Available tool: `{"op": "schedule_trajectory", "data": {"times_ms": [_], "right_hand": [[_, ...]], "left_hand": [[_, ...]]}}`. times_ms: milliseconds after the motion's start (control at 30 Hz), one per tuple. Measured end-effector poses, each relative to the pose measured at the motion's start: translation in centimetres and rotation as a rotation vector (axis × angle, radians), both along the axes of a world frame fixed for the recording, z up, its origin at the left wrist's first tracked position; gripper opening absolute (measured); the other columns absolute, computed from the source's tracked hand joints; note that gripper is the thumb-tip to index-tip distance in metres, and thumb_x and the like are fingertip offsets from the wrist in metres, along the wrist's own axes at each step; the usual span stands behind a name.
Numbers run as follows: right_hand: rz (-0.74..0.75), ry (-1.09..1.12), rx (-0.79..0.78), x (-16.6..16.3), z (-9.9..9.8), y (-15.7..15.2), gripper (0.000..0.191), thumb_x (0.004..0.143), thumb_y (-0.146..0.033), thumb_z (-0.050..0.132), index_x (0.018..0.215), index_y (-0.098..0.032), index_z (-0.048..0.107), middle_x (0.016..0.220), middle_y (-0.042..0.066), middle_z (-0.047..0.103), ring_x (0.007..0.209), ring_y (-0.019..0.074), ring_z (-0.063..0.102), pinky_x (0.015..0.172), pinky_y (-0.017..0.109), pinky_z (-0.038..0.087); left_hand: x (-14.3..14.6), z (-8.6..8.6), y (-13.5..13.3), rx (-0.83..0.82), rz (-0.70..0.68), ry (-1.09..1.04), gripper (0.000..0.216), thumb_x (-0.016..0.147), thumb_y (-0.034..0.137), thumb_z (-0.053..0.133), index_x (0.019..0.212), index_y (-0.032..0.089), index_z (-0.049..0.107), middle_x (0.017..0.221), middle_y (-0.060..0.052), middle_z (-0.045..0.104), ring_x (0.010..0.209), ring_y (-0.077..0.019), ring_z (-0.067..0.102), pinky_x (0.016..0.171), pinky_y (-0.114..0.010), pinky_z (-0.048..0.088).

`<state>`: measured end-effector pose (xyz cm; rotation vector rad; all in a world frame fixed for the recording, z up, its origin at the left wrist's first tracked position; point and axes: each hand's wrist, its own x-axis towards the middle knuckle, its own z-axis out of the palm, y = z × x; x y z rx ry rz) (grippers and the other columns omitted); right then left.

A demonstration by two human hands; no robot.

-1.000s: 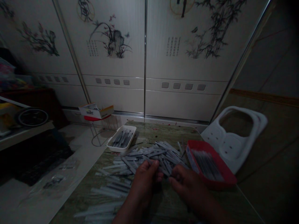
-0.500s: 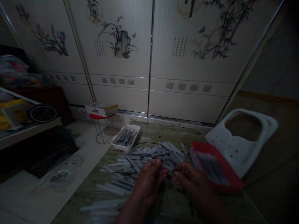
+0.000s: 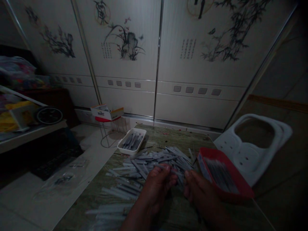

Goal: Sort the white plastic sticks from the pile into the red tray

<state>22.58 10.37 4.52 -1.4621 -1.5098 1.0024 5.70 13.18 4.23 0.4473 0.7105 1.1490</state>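
Observation:
Fingers of my left hand (image 3: 158,183) are closed around a slim translucent pen (image 3: 176,172) that points to the right. Close by its right end, my right hand (image 3: 198,187) has thumb and fingers pinched together; the dim light hides exactly what lies between them. Just beyond both hands spreads a loose heap of similar pens (image 3: 166,156), pale with dark parts inside. More pens (image 3: 127,189) lie in rows left of my left forearm, and another group of pale tubes (image 3: 108,210) is nearer to me.
A white tray (image 3: 125,151) with pens stands at the table's far left. On the right, a red tray (image 3: 243,191) holds many pens, beside a white plastic chair (image 3: 255,154). A box (image 3: 101,113) sits on a red stool behind the greenish table (image 3: 166,134).
My view has turned slightly, so the scene sits a little further right. The right hand's fingers have drawn into a tighter pinch. My left hand keeps its hold on the pen.

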Motion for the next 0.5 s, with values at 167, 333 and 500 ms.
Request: {"op": "schedule_trajectory", "data": {"times_ms": [167,333,500], "right_hand": [[-0.025,-0.016,0.038,-0.13,0.32,0.25,0.036,0.097,-0.058,0.053,0.096,-0.024,0.062,0.084,0.001,0.068,0.077,0.0197,0.065,0.066,0.029,0.047],[0.012,-0.021,0.005,0.01,0.32,0.08,0.039,0.099,-0.059,0.049,0.089,-0.024,0.062,0.072,-0.001,0.064,0.066,0.0178,0.061,0.060,0.028,0.045],[0.013,-0.037,0.018,0.07,0.79,-0.11,0.055,0.101,-0.064,0.038,0.070,-0.023,0.059,0.061,0.000,0.058,0.058,0.0169,0.058,0.058,0.029,0.043]], "left_hand": [[0.00,0.41,-0.20,0.002,0.031,-0.028,0.018,0.085,0.024,0.078,0.095,0.014,0.066,0.090,-0.007,0.073,0.074,-0.0122,0.070,0.070,-0.020,0.057],[-0.10,0.25,-0.14,0.025,0.013,-0.040,0.020,0.084,0.026,0.079,0.094,0.015,0.066,0.090,-0.007,0.074,0.072,-0.0116,0.070,0.069,-0.020,0.057],[-0.11,0.09,-0.03,0.033,-0.022,-0.036,0.022,0.083,0.027,0.080,0.094,0.014,0.067,0.092,-0.008,0.074,0.073,-0.0121,0.070,0.069,-0.020,0.057]]}}
